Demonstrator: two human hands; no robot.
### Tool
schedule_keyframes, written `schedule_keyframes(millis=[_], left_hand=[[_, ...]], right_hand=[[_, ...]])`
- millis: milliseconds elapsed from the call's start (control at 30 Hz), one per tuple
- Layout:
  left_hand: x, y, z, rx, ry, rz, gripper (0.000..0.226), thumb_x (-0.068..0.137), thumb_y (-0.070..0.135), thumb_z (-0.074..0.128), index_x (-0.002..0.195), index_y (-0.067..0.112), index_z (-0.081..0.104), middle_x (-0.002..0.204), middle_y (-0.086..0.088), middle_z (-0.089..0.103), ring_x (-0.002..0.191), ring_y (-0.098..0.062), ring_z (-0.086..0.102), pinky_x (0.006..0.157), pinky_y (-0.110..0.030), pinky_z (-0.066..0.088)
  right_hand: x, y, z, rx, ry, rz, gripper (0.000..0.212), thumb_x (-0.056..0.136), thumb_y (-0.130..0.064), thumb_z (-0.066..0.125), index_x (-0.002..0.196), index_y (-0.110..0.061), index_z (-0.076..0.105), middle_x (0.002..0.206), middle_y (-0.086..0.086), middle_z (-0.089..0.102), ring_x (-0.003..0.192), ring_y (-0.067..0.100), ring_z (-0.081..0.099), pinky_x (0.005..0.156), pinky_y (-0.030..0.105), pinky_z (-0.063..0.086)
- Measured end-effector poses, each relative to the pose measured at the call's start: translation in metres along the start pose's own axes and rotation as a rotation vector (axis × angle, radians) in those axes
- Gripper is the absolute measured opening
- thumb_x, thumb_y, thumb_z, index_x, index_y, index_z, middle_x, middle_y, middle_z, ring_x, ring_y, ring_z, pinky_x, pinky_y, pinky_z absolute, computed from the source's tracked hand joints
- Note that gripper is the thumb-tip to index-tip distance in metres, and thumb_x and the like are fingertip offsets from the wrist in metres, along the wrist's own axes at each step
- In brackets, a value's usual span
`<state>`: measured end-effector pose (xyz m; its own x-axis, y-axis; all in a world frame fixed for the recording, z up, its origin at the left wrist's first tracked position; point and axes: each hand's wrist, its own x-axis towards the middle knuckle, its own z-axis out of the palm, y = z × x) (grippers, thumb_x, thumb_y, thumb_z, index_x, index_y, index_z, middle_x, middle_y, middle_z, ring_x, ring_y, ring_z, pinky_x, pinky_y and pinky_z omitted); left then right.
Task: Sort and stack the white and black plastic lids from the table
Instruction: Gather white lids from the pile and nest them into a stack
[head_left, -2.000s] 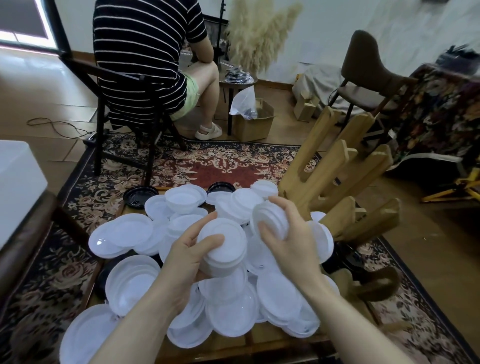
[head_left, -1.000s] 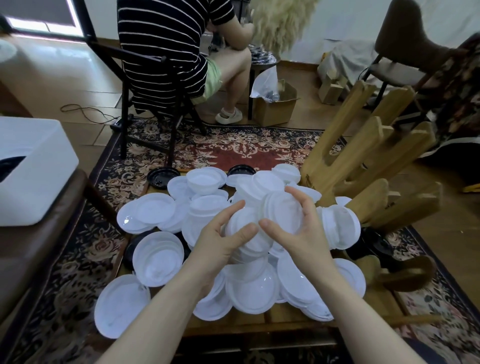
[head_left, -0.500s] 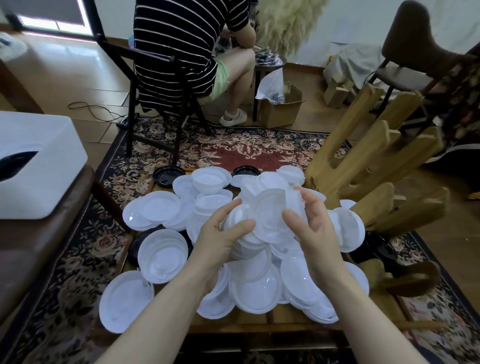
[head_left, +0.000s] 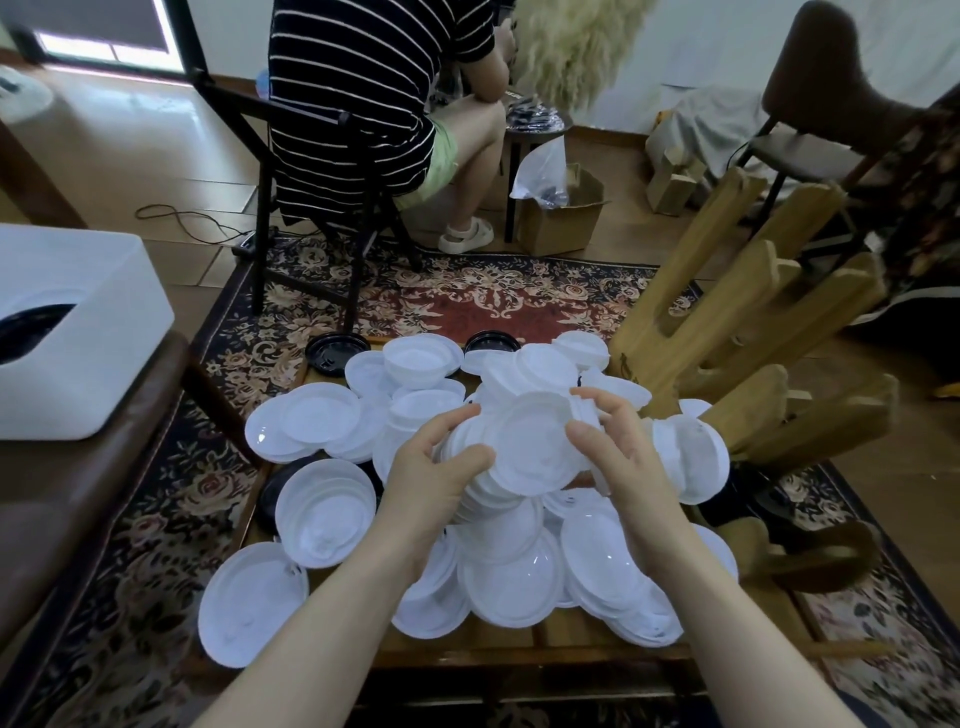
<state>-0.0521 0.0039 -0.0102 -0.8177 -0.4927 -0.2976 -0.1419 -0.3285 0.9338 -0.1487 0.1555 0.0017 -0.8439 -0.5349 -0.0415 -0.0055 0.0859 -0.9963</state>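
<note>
Hands gripping white lids: left hand (head_left: 434, 480) around a stack (head_left: 478, 488), right hand (head_left: 618, 457) pinching one lid (head_left: 535, 441). Two black lids (head_left: 336, 352) at far table edge (head_left: 519, 636).

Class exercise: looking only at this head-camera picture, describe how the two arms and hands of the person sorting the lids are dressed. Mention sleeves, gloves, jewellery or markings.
Both forearms are bare up to the picture's lower edge: no sleeve shows. The left hand and the right hand wear no gloves. No ring, watch, bracelet or marking is visible on either wrist or on the fingers that show. The fingernails look short and unpainted.
</note>
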Motion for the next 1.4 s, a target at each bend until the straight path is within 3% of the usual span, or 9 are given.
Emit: schedule_keyframes(millis=[167,333,533,667,800,900,1033,1200,1400], left_hand=[[0.004,0.004,-0.005,-0.017,0.056,-0.003,0.035,0.091,0.012,0.065,0.106,0.044,0.067,0.109,0.018,0.064,0.101,-0.012,0.063,0.081,-0.041,0.057],[0.005,0.01,-0.011,-0.038,0.115,0.012,0.034,0.091,0.012,0.066,0.105,0.043,0.067,0.114,0.01,0.065,0.102,-0.015,0.064,0.085,-0.044,0.057],[0.007,0.013,-0.018,-0.072,0.195,0.089,0.043,0.091,0.01,0.065,0.128,0.03,0.064,0.121,0.004,0.066,0.106,-0.017,0.064,0.076,-0.032,0.055],[0.006,0.011,-0.015,-0.039,0.166,0.144,0.044,0.092,0.011,0.067,0.131,0.031,0.062,0.127,0.008,0.065,0.114,-0.014,0.062,0.092,-0.036,0.055],[0.006,0.011,-0.015,-0.059,0.12,0.126,0.043,0.092,0.021,0.07,0.131,0.036,0.061,0.122,0.018,0.063,0.109,-0.007,0.062,0.092,-0.037,0.056],[0.005,0.015,-0.015,-0.083,0.048,0.028,0.038,0.09,0.031,0.07,0.125,0.041,0.063,0.121,0.018,0.063,0.109,-0.008,0.062,0.077,-0.035,0.06],[0.004,0.018,-0.014,-0.168,-0.045,-0.089,0.03,0.087,0.038,0.068,0.117,0.039,0.068,0.119,0.012,0.072,0.112,-0.014,0.066,0.066,-0.032,0.058],[0.001,0.022,-0.014,-0.203,-0.038,-0.069,0.046,0.084,0.052,0.06,0.125,0.035,0.066,0.12,0.01,0.072,0.115,-0.016,0.067,0.066,-0.03,0.056],[-0.001,0.022,-0.018,-0.152,-0.088,-0.072,0.06,0.073,0.065,0.06,0.121,0.031,0.068,0.116,0.006,0.074,0.108,-0.016,0.07,0.081,-0.038,0.057]], right_hand=[[0.003,-0.001,-0.004,0.223,-0.049,0.045,0.079,0.065,-0.057,0.06,0.128,-0.01,0.056,0.113,0.009,0.07,0.099,0.025,0.069,0.068,0.035,0.057],[0.0,-0.009,-0.007,0.208,-0.067,-0.117,0.057,0.069,-0.05,0.058,0.121,-0.026,0.06,0.118,0.0,0.068,0.086,0.027,0.067,0.059,0.036,0.053],[-0.009,-0.006,-0.012,-0.308,-0.303,-0.36,0.052,0.088,-0.045,0.055,0.139,-0.042,0.047,0.153,-0.015,0.036,0.142,0.012,0.035,0.107,0.035,0.041],[-0.012,0.0,0.0,-0.323,-0.419,-0.233,0.063,0.083,-0.066,0.059,0.142,-0.046,0.045,0.156,-0.016,0.029,0.139,0.028,0.039,0.108,0.053,0.039],[-0.016,-0.008,-0.005,-0.226,-0.349,-0.24,0.072,0.079,-0.068,0.061,0.143,-0.04,0.045,0.153,-0.026,0.028,0.144,0.009,0.031,0.112,0.03,0.032],[-0.013,-0.011,-0.009,-0.42,-0.263,-0.358,0.072,0.084,-0.053,0.059,0.147,-0.027,0.036,0.158,-0.027,0.016,0.147,-0.004,0.014,0.109,0.007,0.023],[-0.012,-0.01,-0.008,-0.754,-0.269,-0.502,0.063,0.083,-0.049,0.059,0.135,-0.015,0.05,0.16,-0.024,0.011,0.142,0.001,0.03,0.101,0.018,0.037],[-0.012,-0.006,-0.005,-0.827,-0.303,-0.642,0.068,0.078,-0.047,0.068,0.139,-0.021,0.054,0.16,-0.017,0.022,0.131,0.008,0.046,0.098,0.037,0.047],[-0.014,-0.007,-0.002,-0.876,-0.394,-0.697,0.065,0.076,-0.043,0.071,0.138,-0.031,0.054,0.16,-0.017,0.025,0.124,0.006,0.05,0.095,0.038,0.048]])
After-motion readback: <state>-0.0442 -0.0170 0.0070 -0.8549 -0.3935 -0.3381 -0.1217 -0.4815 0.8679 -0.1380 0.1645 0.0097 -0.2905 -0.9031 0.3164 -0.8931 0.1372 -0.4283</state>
